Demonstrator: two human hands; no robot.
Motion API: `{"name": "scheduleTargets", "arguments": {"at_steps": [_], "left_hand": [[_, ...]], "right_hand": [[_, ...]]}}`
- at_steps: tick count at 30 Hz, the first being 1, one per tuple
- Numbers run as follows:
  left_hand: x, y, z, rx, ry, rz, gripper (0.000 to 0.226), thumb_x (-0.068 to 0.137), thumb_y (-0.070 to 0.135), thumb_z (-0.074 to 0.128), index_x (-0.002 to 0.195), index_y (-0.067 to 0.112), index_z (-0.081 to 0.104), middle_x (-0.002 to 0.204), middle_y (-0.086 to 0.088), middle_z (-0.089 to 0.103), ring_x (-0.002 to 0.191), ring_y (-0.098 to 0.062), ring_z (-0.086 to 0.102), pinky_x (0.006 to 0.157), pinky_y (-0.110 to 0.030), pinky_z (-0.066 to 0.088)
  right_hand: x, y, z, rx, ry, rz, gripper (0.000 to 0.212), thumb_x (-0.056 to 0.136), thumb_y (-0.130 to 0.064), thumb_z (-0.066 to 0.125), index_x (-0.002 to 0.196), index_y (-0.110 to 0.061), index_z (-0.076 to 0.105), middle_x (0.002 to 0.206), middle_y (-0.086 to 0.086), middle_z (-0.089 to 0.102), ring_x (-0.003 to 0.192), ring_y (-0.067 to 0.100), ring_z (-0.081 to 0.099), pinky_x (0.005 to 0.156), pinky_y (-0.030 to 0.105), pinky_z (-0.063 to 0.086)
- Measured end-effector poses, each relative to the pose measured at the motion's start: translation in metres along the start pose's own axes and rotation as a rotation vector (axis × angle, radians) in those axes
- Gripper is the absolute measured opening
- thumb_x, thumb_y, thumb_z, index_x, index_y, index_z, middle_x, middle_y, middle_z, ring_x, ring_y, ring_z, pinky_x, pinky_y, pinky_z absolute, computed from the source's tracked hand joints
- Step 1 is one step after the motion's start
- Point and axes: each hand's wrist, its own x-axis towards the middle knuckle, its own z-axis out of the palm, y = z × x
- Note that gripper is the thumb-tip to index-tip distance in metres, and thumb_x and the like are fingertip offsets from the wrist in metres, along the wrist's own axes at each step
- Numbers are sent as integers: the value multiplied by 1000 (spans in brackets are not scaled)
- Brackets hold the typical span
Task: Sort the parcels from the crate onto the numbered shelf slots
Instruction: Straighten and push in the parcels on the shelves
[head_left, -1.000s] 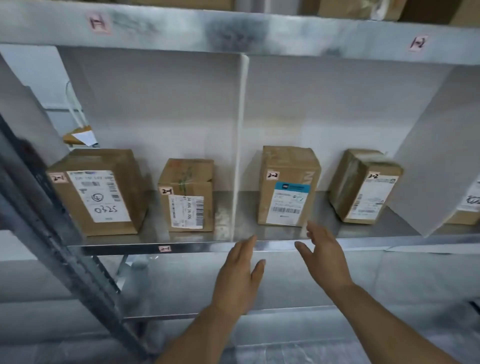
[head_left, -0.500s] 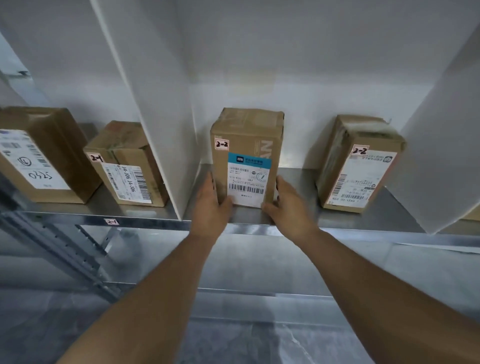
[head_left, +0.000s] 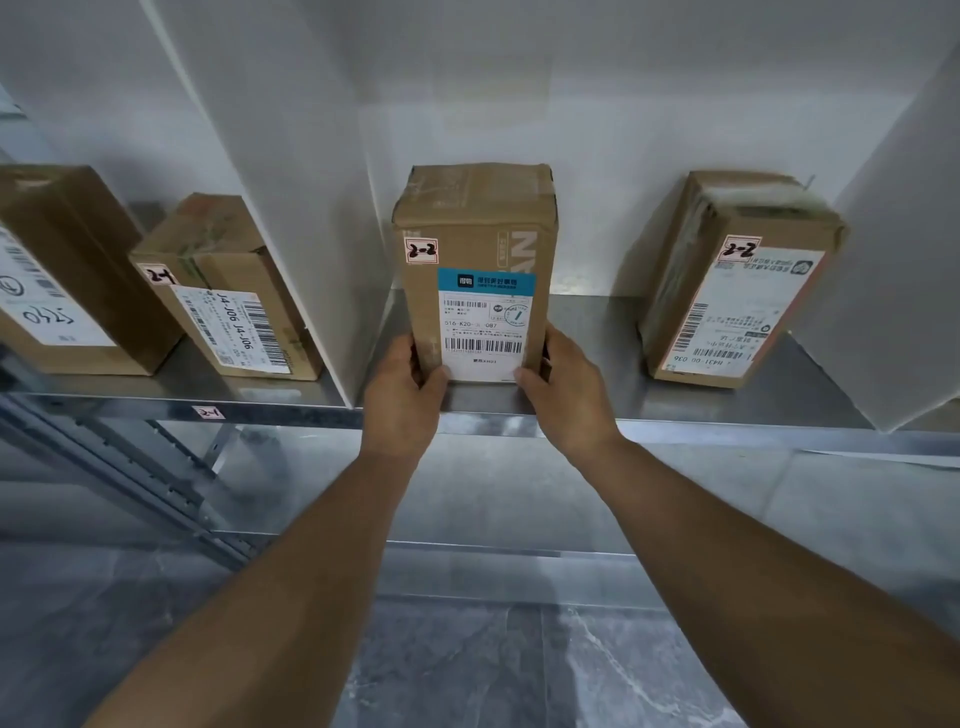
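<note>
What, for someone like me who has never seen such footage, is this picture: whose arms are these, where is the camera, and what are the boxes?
No machine here: these are a person's bare arms. The one picture comes from a camera worn on the head, looking forward and down. The left hand and right hand grip the lower sides of an upright box marked 2-2, which seems to stand on a metal shelf. Right of it stands a second box, also marked 2-2. A white divider closes that slot on the left. Beyond it are a smaller box marked 2-1 and a larger box, cut off by the picture's edge. The person is sorting parcels into numbered slots.
</note>
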Motion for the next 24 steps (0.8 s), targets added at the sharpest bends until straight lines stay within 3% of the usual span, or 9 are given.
{"name": "scheduleTargets", "arguments": {"at_steps": [3,9,12,14,17,21,24], "left_hand": [[0,-2,-1,10,-17,8,27,93,10,57,106,30,45,120,6,64,105,-11,60,86,-20,44],[1,-4,-2,-38,-73,12,39,91,3,57,121,26,47,128,2,60,117,-17,58,94,-26,47],[-9,4,-8,-220,-82,65,50,91,-4,55,125,31,45,131,4,57,117,-7,56,96,-23,49],[-23,6,-12,-276,-61,100,44,91,-4,55,120,29,48,126,5,58,109,2,58,92,-17,50],[-48,-3,-9,-160,26,57,43,91,12,62,129,27,49,131,5,53,115,-12,55,96,-32,50],[-86,8,19,-62,10,150,45,90,10,63,132,18,50,125,3,51,111,-17,54,94,-31,49],[-93,25,50,-32,-79,228,45,90,12,64,132,17,51,123,4,52,110,-17,56,97,-36,49]], "right_hand": [[-3,0,0,-2,15,-19,38,93,-12,55,130,-20,48,131,2,59,118,20,57,95,27,46],[-8,-4,-3,-1,13,-3,39,93,-12,57,130,-18,47,130,4,57,118,22,56,98,32,47],[-22,-2,-11,-91,41,45,55,93,-19,59,143,-17,36,139,7,47,121,23,52,103,40,46],[-38,2,-25,-117,43,34,64,93,-19,60,148,-16,29,148,5,39,126,21,49,107,33,41],[-62,13,-47,-155,91,-23,56,91,-19,63,142,-14,42,139,5,48,113,20,57,93,20,41],[-78,33,-77,-168,190,12,43,85,-19,71,125,-10,57,120,7,60,105,23,60,87,29,48],[-79,51,-107,-163,271,5,32,82,-13,73,111,-8,61,107,8,62,90,21,60,77,26,45]]}}
